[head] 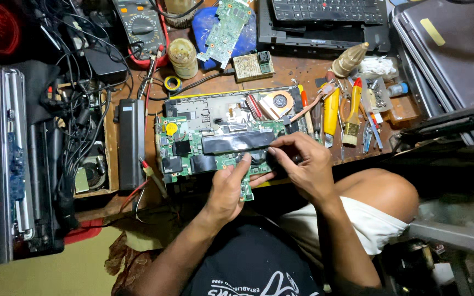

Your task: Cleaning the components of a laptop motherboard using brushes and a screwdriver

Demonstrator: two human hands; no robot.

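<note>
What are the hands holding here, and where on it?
Both hold the green laptop motherboard at its near edge: left hand grips the lower edge, thumb on top; right hand pinches near the black strip.

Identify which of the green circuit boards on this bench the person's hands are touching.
The large board at the bench's near edge, under the left hand and right hand. The smaller board lies untouched at the back.

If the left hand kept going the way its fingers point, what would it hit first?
Left hand points up-right across the green board; first in line looks like the black strip on it, then the fan. Depth unclear.
</note>
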